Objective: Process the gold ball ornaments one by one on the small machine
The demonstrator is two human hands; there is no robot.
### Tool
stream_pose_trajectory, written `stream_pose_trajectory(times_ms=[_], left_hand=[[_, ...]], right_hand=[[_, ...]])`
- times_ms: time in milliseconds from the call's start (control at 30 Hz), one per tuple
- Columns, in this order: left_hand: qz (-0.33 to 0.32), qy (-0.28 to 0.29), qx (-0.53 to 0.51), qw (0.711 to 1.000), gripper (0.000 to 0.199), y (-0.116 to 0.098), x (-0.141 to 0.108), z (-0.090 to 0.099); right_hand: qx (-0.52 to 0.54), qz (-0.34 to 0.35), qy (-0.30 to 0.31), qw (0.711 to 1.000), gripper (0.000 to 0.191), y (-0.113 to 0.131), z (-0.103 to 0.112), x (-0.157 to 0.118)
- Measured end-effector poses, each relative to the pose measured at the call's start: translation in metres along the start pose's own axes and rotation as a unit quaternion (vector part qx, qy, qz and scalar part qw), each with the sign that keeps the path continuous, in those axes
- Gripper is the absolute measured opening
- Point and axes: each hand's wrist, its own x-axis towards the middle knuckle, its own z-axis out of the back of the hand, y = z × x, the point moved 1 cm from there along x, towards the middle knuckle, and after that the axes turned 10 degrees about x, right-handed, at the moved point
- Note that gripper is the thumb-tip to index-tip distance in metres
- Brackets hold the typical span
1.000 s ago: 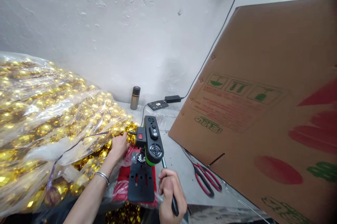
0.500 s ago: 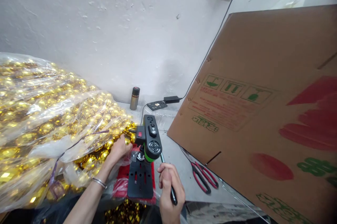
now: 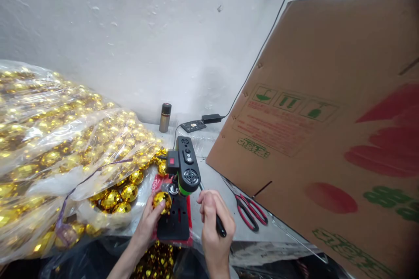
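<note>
My left hand (image 3: 148, 221) holds a gold faceted ball (image 3: 162, 202) between thumb and fingers. The ball sits over the slotted black base plate (image 3: 173, 223) of a small bench machine, just left of its head. That machine head (image 3: 188, 163) is black with a green band and vents on top; its underside is hidden. My right hand (image 3: 214, 222) is closed around a lever with a black grip (image 3: 221, 226), which runs up beside the machine head. To the left, a clear plastic bag (image 3: 78, 132) bulges with many more gold balls (image 3: 129, 192).
A large cardboard box (image 3: 288, 130) leans in from the right. Red-and-black-handled scissors (image 3: 250, 212) lie by its lower edge. At the wall stand a dark-capped bottle (image 3: 165, 118) and a power adapter (image 3: 211, 118) with its cable. Gold pieces (image 3: 155, 261) show below the table edge.
My left hand has come away from the bag opening, moving down and right with a gold ball in its fingers. My right hand remains on the lever.
</note>
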Motion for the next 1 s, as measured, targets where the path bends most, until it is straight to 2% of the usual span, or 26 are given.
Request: stream_pose_trajectory(times_ms=[100, 200, 367, 467, 733, 1000], left_hand=[[-0.036, -0.011, 0.137, 0.990, 0.068, 0.022, 0.001, -0.001], [-0.089, -0.023, 0.229, 0.969, 0.069, 0.038, 0.005, -0.005], [-0.193, -0.001, 0.295, 0.936, 0.059, 0.062, 0.015, -0.011], [-0.225, 0.008, 0.314, 0.922, 0.054, 0.071, 0.019, -0.010], [-0.258, 0.021, 0.336, 0.906, 0.056, 0.076, 0.022, -0.007], [-0.248, 0.085, 0.360, 0.895, 0.057, 0.067, 0.009, 0.004]], right_hand=[[-0.007, -0.004, 0.016, 1.000, 0.034, 0.002, 0.001, 0.005], [-0.011, -0.002, 0.025, 1.000, 0.034, 0.003, 0.002, 0.006], [-0.016, -0.004, 0.026, 1.000, 0.033, 0.004, 0.004, 0.001], [-0.017, -0.011, 0.026, 0.999, 0.032, 0.004, 0.005, -0.002], [-0.016, -0.016, 0.023, 0.999, 0.029, 0.000, 0.004, -0.007], [-0.017, -0.011, 0.026, 0.999, 0.029, 0.000, 0.007, -0.010]])
